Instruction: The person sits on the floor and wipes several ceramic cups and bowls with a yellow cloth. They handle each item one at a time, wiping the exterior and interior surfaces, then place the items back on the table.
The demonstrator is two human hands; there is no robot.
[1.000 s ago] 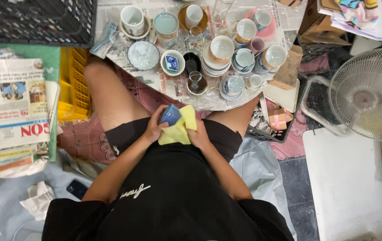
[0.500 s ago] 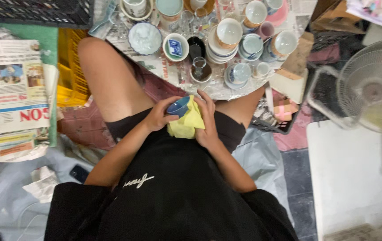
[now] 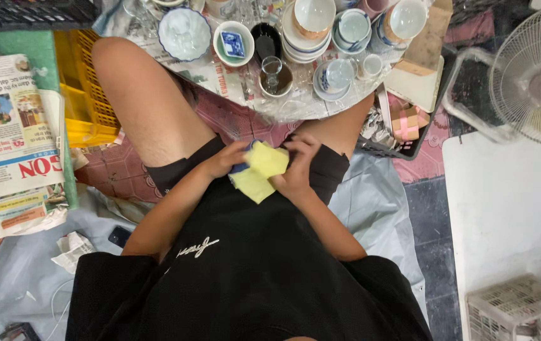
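I sit on the floor with both hands in my lap. My left hand [image 3: 225, 159] holds a small blue cup [image 3: 243, 167], of which only a sliver shows. A yellow cloth [image 3: 259, 172] covers most of the cup. My right hand [image 3: 297, 169] presses the cloth against the cup, fingers curled over it. Just beyond my knees stands a round tray [image 3: 296, 108] crowded with white and blue bowls, saucers and small glasses.
A yellow crate [image 3: 84, 95] and a newspaper stack [image 3: 6, 145] lie at the left. At the right are a white fan [image 3: 539, 76], a white board [image 3: 504, 215] and a white basket [image 3: 517, 306]. A phone [image 3: 119, 236] and crumpled paper [image 3: 71, 250] lie on grey sheeting.
The cloth has been turned over the cup, so the blue cup is now nearly covered. The view has tilted down and closer to my lap.
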